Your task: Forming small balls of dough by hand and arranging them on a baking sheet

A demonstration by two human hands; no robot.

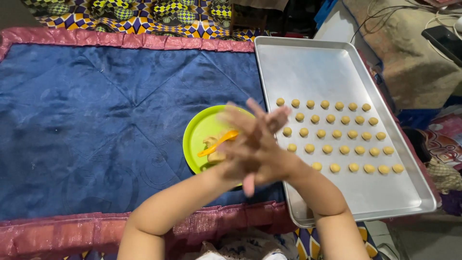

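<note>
My left hand (239, 162) and my right hand (272, 153) are pressed palm to palm with fingers spread, blurred by motion. They hover over the right edge of a lime-green plate (196, 131). Anything between the palms is hidden. The plate carries an orange spoon (219, 143) and lumps of pale dough (210, 141). Just right of my hands, small yellow dough balls (337, 135) lie in rows on a silver baking tray (308, 72).
Plate and tray rest on a blue quilted mat (96, 120) with a pink border (144, 41). A patterned cloth (144, 12) lies beyond it. At the far right are a dark phone (445, 41) and cables (385, 12). The tray's far half is bare.
</note>
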